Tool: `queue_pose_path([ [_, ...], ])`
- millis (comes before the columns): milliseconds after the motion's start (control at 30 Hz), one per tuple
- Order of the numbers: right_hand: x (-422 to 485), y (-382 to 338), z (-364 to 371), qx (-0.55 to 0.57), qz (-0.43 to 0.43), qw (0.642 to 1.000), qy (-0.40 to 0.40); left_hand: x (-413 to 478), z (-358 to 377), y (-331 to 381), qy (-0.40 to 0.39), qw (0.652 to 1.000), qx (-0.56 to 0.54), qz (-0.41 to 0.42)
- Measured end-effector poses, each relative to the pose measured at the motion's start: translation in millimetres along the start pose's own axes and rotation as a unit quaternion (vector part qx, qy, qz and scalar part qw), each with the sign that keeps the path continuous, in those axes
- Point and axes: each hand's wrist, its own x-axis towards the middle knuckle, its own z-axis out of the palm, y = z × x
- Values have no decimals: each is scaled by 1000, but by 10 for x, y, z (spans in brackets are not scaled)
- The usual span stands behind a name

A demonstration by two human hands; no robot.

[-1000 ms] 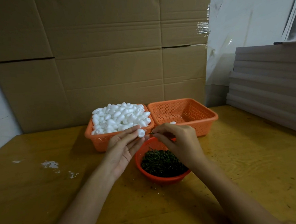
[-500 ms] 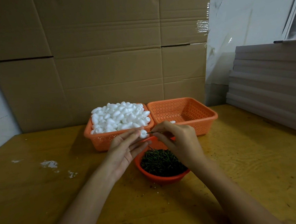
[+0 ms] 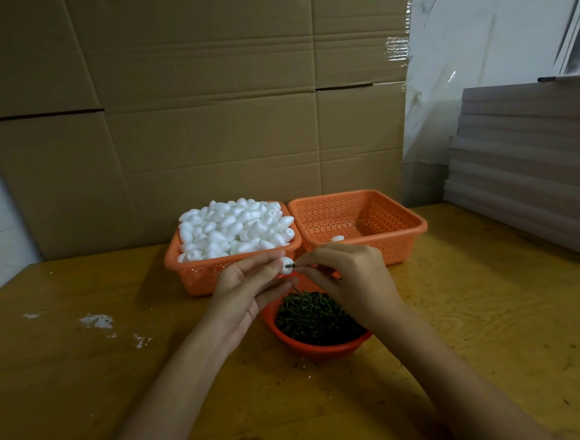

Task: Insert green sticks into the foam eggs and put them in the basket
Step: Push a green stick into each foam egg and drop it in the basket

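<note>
My left hand [image 3: 248, 288] pinches a white foam egg [image 3: 286, 267] at its fingertips, just above the round orange bowl [image 3: 325, 349] of green sticks [image 3: 316, 316]. My right hand [image 3: 351, 277] pinches a green stick [image 3: 291, 265] whose tip is in the egg's right end. Behind them an orange basket [image 3: 200, 277] is heaped with white foam eggs [image 3: 237, 227]. To its right an orange basket [image 3: 400, 243] holds one foam egg [image 3: 337, 238] near its front wall.
The baskets and the bowl stand on a yellow wooden table [image 3: 476, 309]. White crumbs [image 3: 96, 321] lie on its left part. A cardboard wall [image 3: 188, 106] rises behind the baskets. Grey boards [image 3: 531, 158] are stacked at the right.
My right hand has pushed the stick leftward into the egg, so less stick shows between the hands. Both hands have stayed in place above the bowl.
</note>
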Motion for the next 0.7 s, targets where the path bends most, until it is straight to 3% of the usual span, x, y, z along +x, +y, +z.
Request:
queue_pose_path([
  [467, -8, -112, 4, -37, -16, 999, 2, 18, -14, -37, 1, 999, 32, 24],
  [700, -19, -107, 59, 10, 19, 1000, 15, 28, -35, -37, 4, 999, 31, 21],
])
